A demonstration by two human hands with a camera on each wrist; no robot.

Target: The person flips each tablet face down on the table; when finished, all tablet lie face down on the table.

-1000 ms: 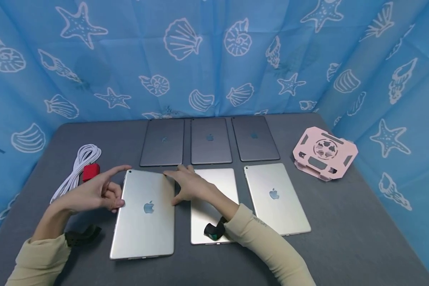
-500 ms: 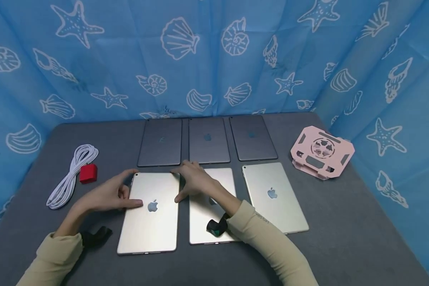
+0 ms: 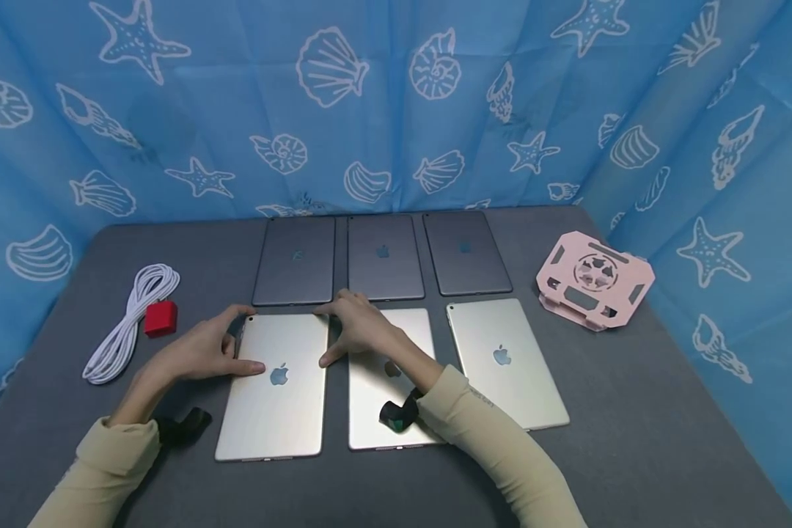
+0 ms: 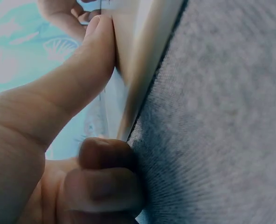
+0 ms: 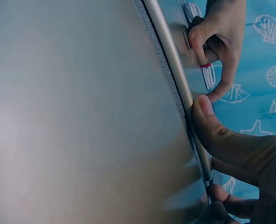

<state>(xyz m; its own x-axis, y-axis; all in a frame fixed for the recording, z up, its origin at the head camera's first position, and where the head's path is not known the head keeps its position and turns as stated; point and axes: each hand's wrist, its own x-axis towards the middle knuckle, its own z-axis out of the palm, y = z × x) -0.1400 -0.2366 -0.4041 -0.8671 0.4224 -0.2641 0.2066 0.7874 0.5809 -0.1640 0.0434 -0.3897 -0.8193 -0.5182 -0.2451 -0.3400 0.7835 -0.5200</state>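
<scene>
At the far left we see a white cable (image 3: pixel 130 323) coiled on the grey table (image 3: pixel 633 411), with a red block (image 3: pixel 160 319) touching it. Our left forearm comes in from the lower left, sleeve to the wrist, and the left hand (image 3: pixel 201 352) lies at the upper left edge of the left silver tablet (image 3: pixel 273 389). Its thumb (image 4: pixel 77 79) stretches flat across the tablet's back while the forefinger hooks round the top corner; the other fingers (image 4: pixel 105 186) are curled against the table beside the tablet's edge. So the left hand pinches that tablet.

The tablet lies flat, face down, at the front left of the table, first in a row of three silver ones.

Our right arm crosses the middle silver tablet (image 3: pixel 376 411), and the right hand (image 3: pixel 359 330) arches over the gap, forefinger at the left tablet's top right corner, thumb (image 5: pixel 208 121) pressed against its right edge. Both hands clamp the same tablet from opposite sides.

Behind lie three dark tablets (image 3: pixel 383 257). Further right sit the third silver tablet (image 3: pixel 504 363) and a pink stand (image 3: pixel 594 282).
</scene>
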